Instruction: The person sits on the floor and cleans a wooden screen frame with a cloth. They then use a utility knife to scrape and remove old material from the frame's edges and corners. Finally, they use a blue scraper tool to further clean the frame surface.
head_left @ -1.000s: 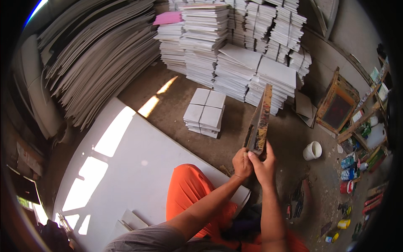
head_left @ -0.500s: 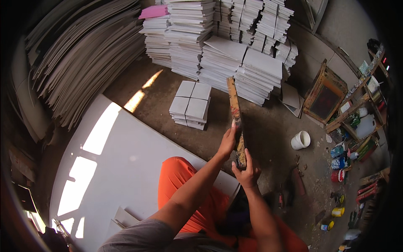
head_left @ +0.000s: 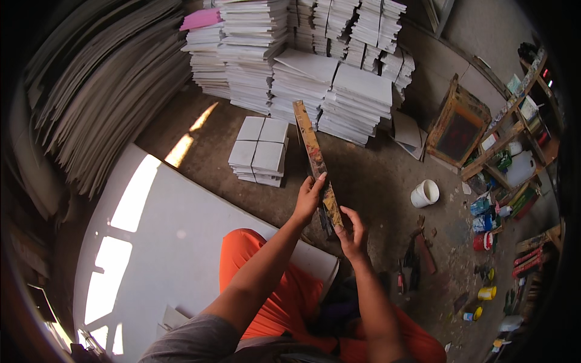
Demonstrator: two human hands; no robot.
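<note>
Left grip [head_left: 310, 196]: clasped round the frame [head_left: 310, 145] near its middle, thumb on the paint-stained wooden edge. Right grip [head_left: 353, 235]: at the frame's lower end, thumb against it, fingers loosely spread; I cannot tell whether it bears any of the load. The frame is held up in the air, narrow edge to view, just to the right of the bundle [head_left: 272, 151], its lower end nearer the person.

Against half a second ago, the frame slants more and its upper end appears closer to the bundle; the right fingers have loosened from the lower end. A second ago both hands were together at that end, so the left one has since gone up to the middle. The whole scene has slid left in view.

Nearer the person than the bundle, and to its left, lies the white board [head_left: 181, 254], sunlit in patches, with an orange trouser leg [head_left: 245, 260] over it. Behind the bundle rise paper stacks [head_left: 254, 54], the leftmost topped with pink sheets [head_left: 201, 19]. Left of the bundle are large curved sheets [head_left: 109, 91]. To its right stand a white bucket [head_left: 425, 193], a second screen [head_left: 458, 136] and, farthest right, a jug [head_left: 521, 169].
</note>
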